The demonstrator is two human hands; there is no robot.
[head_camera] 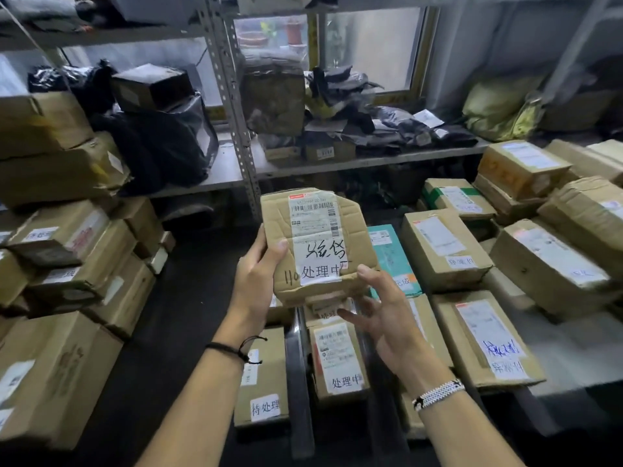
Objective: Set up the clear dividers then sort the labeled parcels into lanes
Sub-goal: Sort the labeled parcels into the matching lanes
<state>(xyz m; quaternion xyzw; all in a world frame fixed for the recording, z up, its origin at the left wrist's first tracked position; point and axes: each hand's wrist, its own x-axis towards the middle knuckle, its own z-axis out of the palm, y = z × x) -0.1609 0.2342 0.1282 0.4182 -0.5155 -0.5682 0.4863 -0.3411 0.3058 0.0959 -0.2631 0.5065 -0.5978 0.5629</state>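
The left hand (259, 274) grips the left edge of a creased brown cardboard parcel with a white handwritten label (317, 241). The right hand (384, 321) touches its lower right corner with the thumb, above a clear upright divider (298, 372).

Pretty dim overall, cold daylight leaking through the frosted window (371, 45) up top. Floor (175, 332) sinks into shadow, edges smeared and fisheye-bent.
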